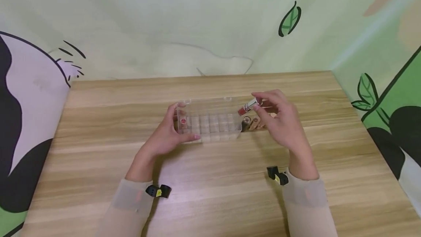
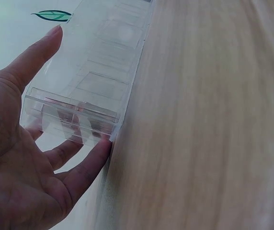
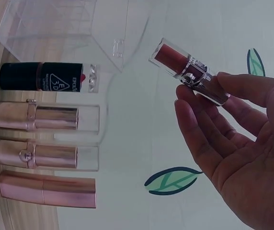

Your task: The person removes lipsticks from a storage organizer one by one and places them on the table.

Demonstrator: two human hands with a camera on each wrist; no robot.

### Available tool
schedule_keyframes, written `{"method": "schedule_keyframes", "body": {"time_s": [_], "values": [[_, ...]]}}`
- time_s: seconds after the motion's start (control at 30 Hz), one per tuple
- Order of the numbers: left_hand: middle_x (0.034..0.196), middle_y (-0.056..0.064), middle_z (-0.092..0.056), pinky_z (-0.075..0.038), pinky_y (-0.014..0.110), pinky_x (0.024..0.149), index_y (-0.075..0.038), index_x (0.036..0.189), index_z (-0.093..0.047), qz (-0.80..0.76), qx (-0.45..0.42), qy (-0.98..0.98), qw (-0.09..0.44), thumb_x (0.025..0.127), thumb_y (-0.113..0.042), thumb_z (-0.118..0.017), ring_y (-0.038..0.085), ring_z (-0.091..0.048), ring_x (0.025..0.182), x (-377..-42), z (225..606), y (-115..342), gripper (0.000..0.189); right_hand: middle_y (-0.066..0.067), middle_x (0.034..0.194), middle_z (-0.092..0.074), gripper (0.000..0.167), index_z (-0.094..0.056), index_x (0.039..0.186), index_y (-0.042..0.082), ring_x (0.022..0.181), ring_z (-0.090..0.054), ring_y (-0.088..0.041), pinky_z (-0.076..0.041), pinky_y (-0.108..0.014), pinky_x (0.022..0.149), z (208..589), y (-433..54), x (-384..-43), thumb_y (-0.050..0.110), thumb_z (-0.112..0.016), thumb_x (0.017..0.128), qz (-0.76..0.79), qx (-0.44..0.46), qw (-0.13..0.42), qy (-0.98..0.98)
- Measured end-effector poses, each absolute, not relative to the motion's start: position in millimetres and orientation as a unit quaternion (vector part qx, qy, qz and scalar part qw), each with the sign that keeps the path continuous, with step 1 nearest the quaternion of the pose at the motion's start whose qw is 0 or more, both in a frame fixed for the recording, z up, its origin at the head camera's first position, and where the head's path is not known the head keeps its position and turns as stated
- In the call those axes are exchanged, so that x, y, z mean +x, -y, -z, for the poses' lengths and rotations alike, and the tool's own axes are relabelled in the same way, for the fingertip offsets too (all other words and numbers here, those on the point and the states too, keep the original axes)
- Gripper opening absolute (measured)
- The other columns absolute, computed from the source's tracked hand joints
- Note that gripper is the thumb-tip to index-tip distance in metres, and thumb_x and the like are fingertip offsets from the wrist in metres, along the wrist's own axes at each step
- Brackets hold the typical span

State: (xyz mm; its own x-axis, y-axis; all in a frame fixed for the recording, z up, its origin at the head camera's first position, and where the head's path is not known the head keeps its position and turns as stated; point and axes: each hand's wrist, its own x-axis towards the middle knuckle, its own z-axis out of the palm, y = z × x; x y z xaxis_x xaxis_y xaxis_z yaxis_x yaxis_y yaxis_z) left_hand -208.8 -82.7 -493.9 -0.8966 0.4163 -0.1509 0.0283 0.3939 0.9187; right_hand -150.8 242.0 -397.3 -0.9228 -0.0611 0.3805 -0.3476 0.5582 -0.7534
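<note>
With the thumb along the front and the fingers round its left end, my left hand (image 1: pixel 166 132) grips a clear plastic lipstick organizer (image 1: pixel 213 134). Its transparent lid stands raised at the back. One lipstick with a red top (image 1: pixel 183 121) is upright in the leftmost part; the compartments to its right show no lipstick. Above the organizer's right end, my right hand (image 1: pixel 284 121) pinches a lipstick (image 3: pixel 187 72) by its silver base. That lipstick is tilted, its clear-capped red end pointing down and left towards the organizer.
Beside the organizer's right end stand a black lipstick (image 3: pixel 29 77), two gold lipsticks with clear caps, one nearer the black one (image 3: pixel 55 119), and a rose-gold tube (image 3: pixel 60 191). The wooden table (image 1: pixel 210 178) meets a painted wall (image 1: pixel 197 21) at the back.
</note>
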Motion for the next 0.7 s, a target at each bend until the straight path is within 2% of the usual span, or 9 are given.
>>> {"method": "schedule_keyframes", "body": {"time_s": [0.2,0.33,0.43,0.7], "values": [[0.132,0.009,-0.049,-0.048,0.043,0.091,-0.041,0.152,-0.024,-0.532,0.138,-0.815,0.183,0.074,-0.04,-0.095,0.03,-0.055,0.111,-211,493,80,0.106,-0.014,0.118,-0.066,0.032,-0.07,0.129,0.002,0.101,-0.067,-0.005,-0.055,-0.014,0.085,397,-251,-150,-0.001,-0.068,0.097,-0.456,0.107,0.169,0.867],[0.139,0.007,-0.047,-0.048,0.045,0.095,-0.041,0.152,-0.024,-0.525,0.139,-0.82,0.179,0.073,-0.044,-0.094,0.03,-0.054,0.114,-211,491,81,0.106,-0.016,0.117,-0.064,0.032,-0.069,0.13,0.001,0.101,-0.066,0.0,-0.055,-0.013,0.085,395,-256,-151,-0.003,-0.066,0.098,-0.461,0.105,0.174,0.864],[0.144,0.007,-0.045,-0.047,0.046,0.096,-0.04,0.153,-0.023,-0.521,0.14,-0.824,0.176,0.073,-0.046,-0.094,0.03,-0.053,0.116,-211,490,82,0.106,-0.016,0.117,-0.063,0.032,-0.069,0.13,0.002,0.099,-0.067,0.001,-0.055,-0.013,0.084,395,-259,-152,-0.003,-0.066,0.098,-0.461,0.095,0.172,0.865],[0.145,0.007,-0.045,-0.046,0.045,0.096,-0.037,0.153,-0.024,-0.519,0.139,-0.825,0.177,0.074,-0.045,-0.094,0.03,-0.053,0.115,-210,493,82,0.106,-0.013,0.116,-0.06,0.033,-0.068,0.133,0.006,0.097,-0.067,0.002,-0.054,-0.011,0.081,393,-265,-150,0.002,-0.064,0.101,-0.461,0.062,0.158,0.871]]}}
